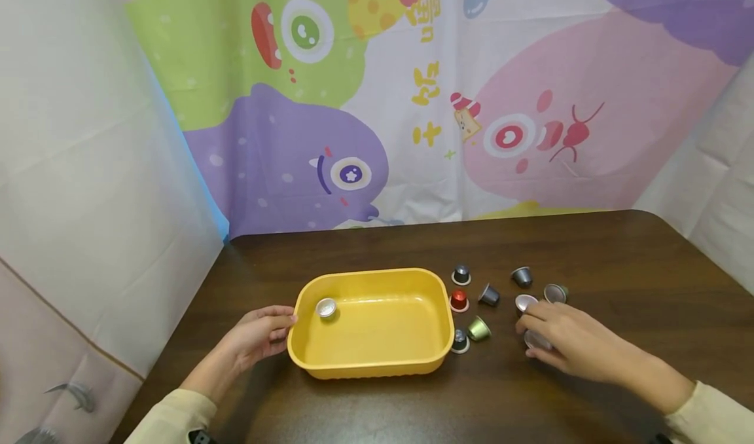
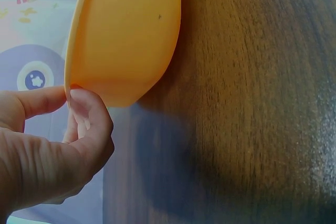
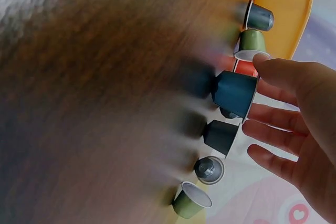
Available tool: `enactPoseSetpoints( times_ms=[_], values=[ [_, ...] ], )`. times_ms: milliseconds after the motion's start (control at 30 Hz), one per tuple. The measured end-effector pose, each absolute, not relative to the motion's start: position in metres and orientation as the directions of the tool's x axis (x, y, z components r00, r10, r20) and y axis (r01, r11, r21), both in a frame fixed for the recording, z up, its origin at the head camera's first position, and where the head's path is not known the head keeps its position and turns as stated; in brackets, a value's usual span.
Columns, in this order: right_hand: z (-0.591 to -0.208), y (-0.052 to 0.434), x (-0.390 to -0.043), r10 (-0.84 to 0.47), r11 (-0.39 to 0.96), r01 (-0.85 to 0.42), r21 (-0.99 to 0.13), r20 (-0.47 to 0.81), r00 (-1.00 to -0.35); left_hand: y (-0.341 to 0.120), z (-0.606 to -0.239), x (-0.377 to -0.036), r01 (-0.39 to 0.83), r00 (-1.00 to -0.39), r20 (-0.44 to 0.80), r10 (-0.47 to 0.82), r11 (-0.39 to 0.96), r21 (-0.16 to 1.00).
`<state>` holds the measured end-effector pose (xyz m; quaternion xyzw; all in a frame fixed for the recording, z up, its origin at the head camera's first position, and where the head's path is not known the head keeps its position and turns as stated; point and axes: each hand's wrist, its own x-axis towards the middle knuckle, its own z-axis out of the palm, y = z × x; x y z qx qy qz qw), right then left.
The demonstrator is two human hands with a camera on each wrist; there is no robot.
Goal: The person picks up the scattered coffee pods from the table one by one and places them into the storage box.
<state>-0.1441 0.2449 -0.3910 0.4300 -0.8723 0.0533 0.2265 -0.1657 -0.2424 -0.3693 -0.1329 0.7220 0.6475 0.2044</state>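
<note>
- Left hand (image 1: 259, 336): on the table (image 1: 618, 247) at the left end of the yellow tub (image 1: 365, 359), thumb and forefinger pinching its rim; left wrist view confirms the pinch.
- Yellow tub: rounded rectangular plastic, shallow, matte orange-yellow, sits left of centre. One silver capsule (image 1: 326, 308) inside, in its far-left corner.
- Loose capsules just right of the tub: small tapered foil cups. Red capsule (image 1: 459, 300) and grey ones upright on their rims, green capsule (image 1: 479, 329) on its side.
- Right hand (image 1: 565, 339): palm down over the right end of the cluster, fingers loosely spread; fingertips touch a dark blue capsule (image 3: 234, 94) lying on its side. No closed grip visible.
</note>
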Motion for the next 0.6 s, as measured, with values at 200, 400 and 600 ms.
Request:
enactPoseSetpoints(
  times_ms=[200, 400, 600],
  values=[
    [-0.3937, 0.2467, -0.1422, -0.724, 0.627, -0.774, 0.087, 0.433, -0.538, -0.2422, -0.3709, -0.1648, -0.452, -0.883, -0.463, 0.077, 0.123, 0.883],
    [-0.3942, 0.2485, -0.1417, -0.722, 0.629, -0.773, 0.087, 0.435, -0.538, -0.2419, -0.3691, -0.1646, -0.449, -0.884, -0.461, 0.077, 0.132, 0.884],
    [-0.3940, 0.2500, -0.1413, -0.724, 0.634, -0.766, 0.107, 0.432, -0.539, -0.2423, -0.3695, -0.1655, -0.454, -0.882, -0.465, 0.072, 0.124, 0.882]
  ],
)
